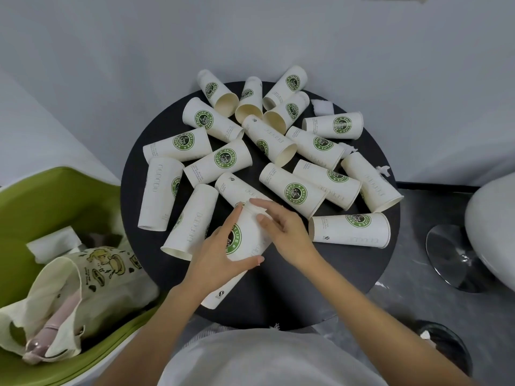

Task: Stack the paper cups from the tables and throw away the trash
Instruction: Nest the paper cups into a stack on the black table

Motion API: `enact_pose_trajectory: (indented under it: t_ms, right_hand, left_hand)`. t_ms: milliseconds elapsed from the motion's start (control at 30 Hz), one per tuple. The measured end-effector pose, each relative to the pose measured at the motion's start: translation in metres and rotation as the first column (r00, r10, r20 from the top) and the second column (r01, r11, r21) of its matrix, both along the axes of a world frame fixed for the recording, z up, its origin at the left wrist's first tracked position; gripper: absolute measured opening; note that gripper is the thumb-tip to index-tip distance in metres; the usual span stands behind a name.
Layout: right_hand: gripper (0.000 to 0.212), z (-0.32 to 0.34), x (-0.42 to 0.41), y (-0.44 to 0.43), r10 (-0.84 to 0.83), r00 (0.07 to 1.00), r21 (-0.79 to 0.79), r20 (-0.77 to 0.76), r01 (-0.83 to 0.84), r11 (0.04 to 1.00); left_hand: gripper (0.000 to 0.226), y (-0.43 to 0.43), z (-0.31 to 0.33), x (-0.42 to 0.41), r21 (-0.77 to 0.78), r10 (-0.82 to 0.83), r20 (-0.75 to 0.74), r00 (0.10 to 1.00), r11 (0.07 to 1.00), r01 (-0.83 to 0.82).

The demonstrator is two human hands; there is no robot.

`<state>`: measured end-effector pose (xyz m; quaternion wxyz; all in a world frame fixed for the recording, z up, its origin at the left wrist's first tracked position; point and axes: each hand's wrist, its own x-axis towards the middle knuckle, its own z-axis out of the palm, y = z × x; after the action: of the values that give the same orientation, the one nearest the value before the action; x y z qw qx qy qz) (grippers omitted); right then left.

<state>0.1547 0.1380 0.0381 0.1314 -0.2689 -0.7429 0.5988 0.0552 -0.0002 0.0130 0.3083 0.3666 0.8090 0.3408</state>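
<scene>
Left hand and right hand clasp near-edge cup.

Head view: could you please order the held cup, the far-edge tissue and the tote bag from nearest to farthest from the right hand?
1. The held cup, gripped by the right hand.
2. The tissue, at the table's far edge.
3. The tote bag, on the green chair, left.

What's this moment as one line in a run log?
left hand: grips paper cup | right hand: pinches its closed end | table: other cups lie on their sides | trash: tissue scraps at far edge
</scene>
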Motion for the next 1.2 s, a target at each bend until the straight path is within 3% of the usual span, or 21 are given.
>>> enact_pose_trajectory:
  t_ms: [200, 300, 400, 533, 667, 967, 1200]
  right_hand:
    - [0.028, -0.008, -0.005, -0.002, -0.009, 1.000, -0.053, 0.010, 0.009, 0.999]
    - [0.029, -0.016, -0.006, 0.005, -0.194, 0.981, -0.108, 0.007, 0.194, 0.975]
    - [0.034, -0.037, -0.009, 0.019, -0.342, 0.929, -0.107, 0.139, 0.358, 0.928]
    - [0.043, -0.057, -0.017, 0.026, -0.330, 0.893, -0.087, 0.306, 0.372, 0.924]
    - [0.054, -0.071, -0.029, 0.029, -0.319, 0.882, -0.170, 0.348, 0.394, 0.903]
    - [0.045, -0.068, -0.029, 0.032, -0.443, 0.865, -0.425, 0.234, 0.501, 0.754]
    - [0.036, -0.033, 0.002, 0.048, -0.471, 0.877, -0.352, 0.098, 0.473, 0.808]
  left_hand:
    - [0.100, -0.005, -0.003, 0.002, 0.039, 0.051, 0.049, 0.997, 0.998, -0.053]
    - [0.105, -0.009, -0.007, -0.001, 0.035, 0.105, 0.080, 0.991, 0.994, -0.108]
    - [0.105, -0.013, -0.010, -0.006, 0.017, 0.135, 0.075, 0.988, 0.990, -0.137]
    - [0.102, -0.016, -0.013, -0.012, 0.011, 0.152, 0.073, 0.986, 0.988, -0.153]
    - [0.100, -0.019, -0.013, -0.014, -0.001, 0.169, 0.083, 0.982, 0.986, -0.169]
    - [0.100, -0.022, -0.013, -0.017, -0.013, 0.188, 0.130, 0.973, 0.982, -0.188]
    - [0.099, -0.021, -0.012, -0.019, 0.008, 0.132, 0.159, 0.978, 0.991, -0.135]
